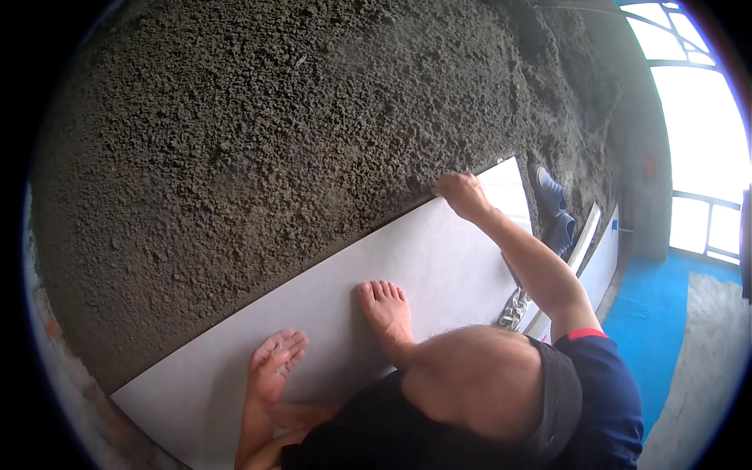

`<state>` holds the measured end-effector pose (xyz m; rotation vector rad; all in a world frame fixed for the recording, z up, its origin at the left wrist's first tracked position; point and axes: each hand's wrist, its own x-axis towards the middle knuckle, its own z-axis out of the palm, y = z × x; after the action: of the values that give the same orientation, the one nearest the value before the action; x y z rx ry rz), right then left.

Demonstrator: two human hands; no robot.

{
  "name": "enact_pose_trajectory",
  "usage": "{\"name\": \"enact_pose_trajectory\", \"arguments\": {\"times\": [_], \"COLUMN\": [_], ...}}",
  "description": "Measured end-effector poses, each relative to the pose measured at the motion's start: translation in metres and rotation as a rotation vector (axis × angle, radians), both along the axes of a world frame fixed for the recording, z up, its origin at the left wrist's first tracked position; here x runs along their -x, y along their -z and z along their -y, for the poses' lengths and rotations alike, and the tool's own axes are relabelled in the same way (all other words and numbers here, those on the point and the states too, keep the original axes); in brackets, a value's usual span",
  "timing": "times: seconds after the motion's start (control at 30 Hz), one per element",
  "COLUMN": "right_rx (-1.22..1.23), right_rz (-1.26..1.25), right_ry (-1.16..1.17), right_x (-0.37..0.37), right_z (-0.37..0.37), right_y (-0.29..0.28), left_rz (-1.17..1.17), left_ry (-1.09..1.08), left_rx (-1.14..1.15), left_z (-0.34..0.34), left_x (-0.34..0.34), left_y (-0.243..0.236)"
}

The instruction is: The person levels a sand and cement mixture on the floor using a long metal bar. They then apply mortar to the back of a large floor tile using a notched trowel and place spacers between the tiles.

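Observation:
A large pale tile (pixel 329 313) lies along the edge of a wide bed of grey, crumbly mortar (pixel 258 141). My right hand (pixel 464 196) reaches forward to the tile's far edge, where it borders the mortar. Its fingers are pressed together there; whatever they pinch is hidden. Over the near left part of the tile hangs my left hand (pixel 276 364), palm turned up and fingers loosely curled. Small pale bits seem to show between its thumb and fingers, too small to name. A bare foot (pixel 385 309) rests on the tile between the two hands.
Right of the tile is a pair of dark blue shoes (pixel 553 200). A long white strip (pixel 583 239) and a crumpled silvery item (pixel 514 309) lie nearby. Blue sheeting (pixel 646 313) covers floor at the right, below bright windows (pixel 705 133). Rough rubble edges the left side.

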<state>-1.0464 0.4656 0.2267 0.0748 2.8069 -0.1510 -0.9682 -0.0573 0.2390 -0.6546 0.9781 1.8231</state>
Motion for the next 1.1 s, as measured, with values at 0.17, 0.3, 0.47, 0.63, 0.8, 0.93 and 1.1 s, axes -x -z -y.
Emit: {"name": "enact_pose_trajectory", "arguments": {"times": [0.17, 0.3, 0.47, 0.63, 0.8, 0.93, 1.1], "right_rx": [-0.026, -0.082, -0.071, -0.021, 0.0, -0.005, 0.01], "right_rz": [0.117, 0.046, 0.108, 0.06, 0.152, 0.261, 0.236], "right_ry": [0.02, -0.112, -0.08, -0.115, -0.144, -0.26, -0.306], "right_x": [0.002, -0.001, -0.004, -0.008, 0.0, 0.015, 0.017], "right_z": [-0.004, -0.01, -0.009, -0.006, -0.012, -0.016, -0.012], "right_y": [0.005, 0.008, 0.009, 0.008, 0.006, 0.006, 0.006], "left_rz": [-0.006, -0.011, -0.015, -0.013, -0.008, -0.022, -0.031], "left_ry": [-0.014, -0.004, -0.015, -0.018, -0.005, -0.012, -0.054], "left_rx": [0.008, 0.034, 0.034, 0.007, 0.014, 0.013, -0.014], "left_z": [-0.003, -0.005, -0.003, -0.004, -0.005, -0.004, -0.004], "left_x": [0.004, 0.006, 0.007, 0.006, 0.007, 0.009, 0.008], "left_y": [-0.001, -0.004, -0.006, -0.003, -0.003, -0.006, -0.008]}}
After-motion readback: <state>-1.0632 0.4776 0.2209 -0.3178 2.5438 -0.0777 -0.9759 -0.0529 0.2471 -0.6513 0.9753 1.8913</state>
